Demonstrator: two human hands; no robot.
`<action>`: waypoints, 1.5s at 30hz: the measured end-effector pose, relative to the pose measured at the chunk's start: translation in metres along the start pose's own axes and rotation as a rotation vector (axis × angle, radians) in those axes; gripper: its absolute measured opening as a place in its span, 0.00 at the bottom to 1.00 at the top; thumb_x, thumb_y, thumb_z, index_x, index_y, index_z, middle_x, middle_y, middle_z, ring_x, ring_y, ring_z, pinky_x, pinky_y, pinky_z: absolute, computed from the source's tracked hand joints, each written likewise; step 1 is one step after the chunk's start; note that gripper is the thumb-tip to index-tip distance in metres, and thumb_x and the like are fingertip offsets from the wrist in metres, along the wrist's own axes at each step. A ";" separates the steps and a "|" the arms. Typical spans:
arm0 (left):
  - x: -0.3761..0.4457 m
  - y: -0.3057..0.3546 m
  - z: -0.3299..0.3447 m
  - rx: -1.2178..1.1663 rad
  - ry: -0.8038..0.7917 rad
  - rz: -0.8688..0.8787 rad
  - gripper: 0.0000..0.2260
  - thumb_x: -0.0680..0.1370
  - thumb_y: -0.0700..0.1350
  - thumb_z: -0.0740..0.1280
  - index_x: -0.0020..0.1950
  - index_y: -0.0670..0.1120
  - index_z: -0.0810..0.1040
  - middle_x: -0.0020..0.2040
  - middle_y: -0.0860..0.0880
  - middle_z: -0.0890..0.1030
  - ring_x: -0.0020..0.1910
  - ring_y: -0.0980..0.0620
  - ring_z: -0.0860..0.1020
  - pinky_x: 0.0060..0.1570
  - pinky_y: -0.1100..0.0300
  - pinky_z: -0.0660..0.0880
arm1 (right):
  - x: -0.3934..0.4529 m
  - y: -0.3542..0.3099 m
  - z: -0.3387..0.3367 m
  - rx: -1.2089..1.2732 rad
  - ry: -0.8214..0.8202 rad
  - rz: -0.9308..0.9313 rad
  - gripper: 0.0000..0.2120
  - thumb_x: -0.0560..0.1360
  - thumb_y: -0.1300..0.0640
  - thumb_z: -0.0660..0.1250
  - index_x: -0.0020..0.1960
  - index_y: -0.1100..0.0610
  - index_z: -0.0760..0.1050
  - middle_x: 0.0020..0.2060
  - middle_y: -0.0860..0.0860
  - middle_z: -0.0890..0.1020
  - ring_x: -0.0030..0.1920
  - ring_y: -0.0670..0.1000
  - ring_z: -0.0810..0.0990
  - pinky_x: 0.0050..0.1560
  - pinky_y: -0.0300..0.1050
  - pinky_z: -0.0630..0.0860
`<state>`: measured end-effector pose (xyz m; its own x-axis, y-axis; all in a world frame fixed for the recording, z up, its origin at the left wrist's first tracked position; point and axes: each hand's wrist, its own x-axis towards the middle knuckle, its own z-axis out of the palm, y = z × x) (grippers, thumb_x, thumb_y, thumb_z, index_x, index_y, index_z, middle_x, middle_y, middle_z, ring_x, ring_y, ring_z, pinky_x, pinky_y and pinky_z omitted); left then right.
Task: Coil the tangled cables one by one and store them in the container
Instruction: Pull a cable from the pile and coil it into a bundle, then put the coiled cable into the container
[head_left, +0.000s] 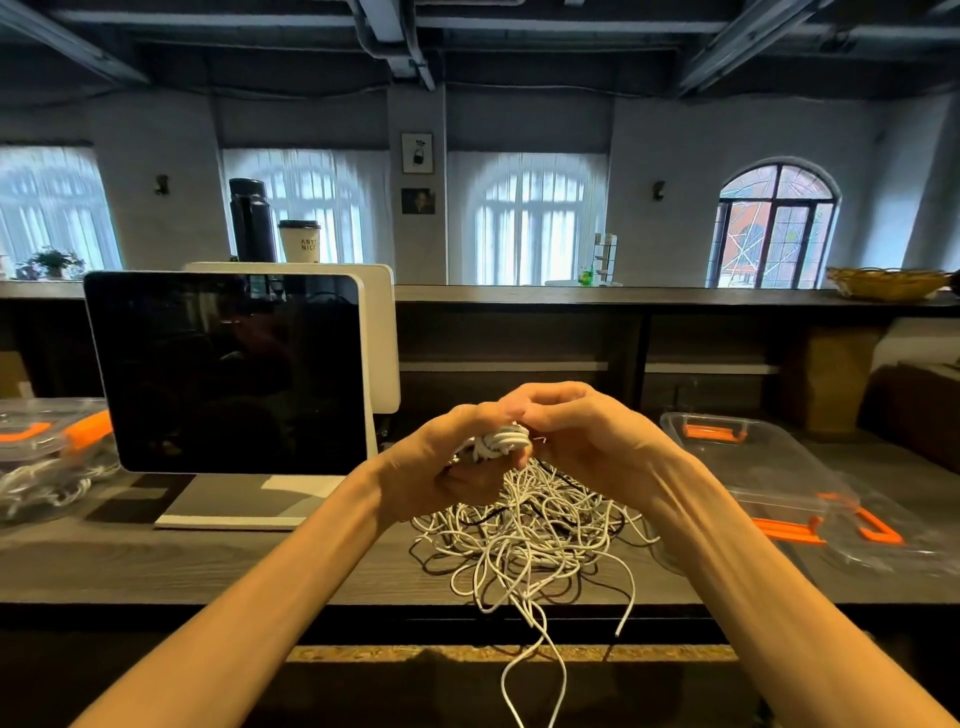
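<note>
Cables: tangled white heap on the surface below my hands, strands trailing over the near edge.
Coil: small bundle held between both hands.
Technique: I should keep loops even, drawing slack gently.
Left hand: curled around the coil.
Right hand: fingers pinching its top.
Container: right of my hands, open.

a dark wood-grain surface carries a tangle of white and black cables near its front edge, some strands hanging over. left of it stands a monitor on a flat base. a clear container with orange clasps lies right; another clear container sits far left.
</note>
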<state>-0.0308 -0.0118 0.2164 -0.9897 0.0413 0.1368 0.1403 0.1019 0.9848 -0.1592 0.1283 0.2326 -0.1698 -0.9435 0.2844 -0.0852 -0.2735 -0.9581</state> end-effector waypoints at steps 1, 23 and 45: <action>0.000 0.001 0.001 0.016 0.012 -0.012 0.16 0.71 0.61 0.68 0.35 0.50 0.80 0.25 0.55 0.64 0.23 0.57 0.58 0.28 0.60 0.54 | 0.001 0.000 0.000 -0.002 0.039 0.004 0.05 0.73 0.61 0.69 0.41 0.58 0.84 0.41 0.54 0.84 0.42 0.52 0.81 0.44 0.43 0.77; 0.095 -0.020 0.042 0.124 0.484 0.079 0.23 0.86 0.56 0.51 0.45 0.47 0.81 0.30 0.54 0.77 0.28 0.60 0.72 0.26 0.68 0.65 | -0.026 0.031 -0.056 -0.410 0.671 -0.188 0.16 0.73 0.51 0.78 0.59 0.53 0.81 0.47 0.47 0.87 0.48 0.45 0.86 0.45 0.38 0.82; 0.236 -0.072 0.062 0.281 0.230 -0.080 0.06 0.83 0.42 0.65 0.57 0.45 0.80 0.47 0.46 0.85 0.38 0.53 0.84 0.36 0.61 0.79 | -0.029 0.087 -0.274 -1.018 0.506 0.926 0.12 0.75 0.59 0.73 0.57 0.61 0.81 0.46 0.55 0.85 0.45 0.52 0.86 0.41 0.42 0.83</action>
<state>-0.2732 0.0522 0.1717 -0.9735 -0.1993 0.1122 0.0322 0.3663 0.9300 -0.4307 0.1836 0.1506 -0.8489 -0.4812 -0.2186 -0.3612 0.8302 -0.4247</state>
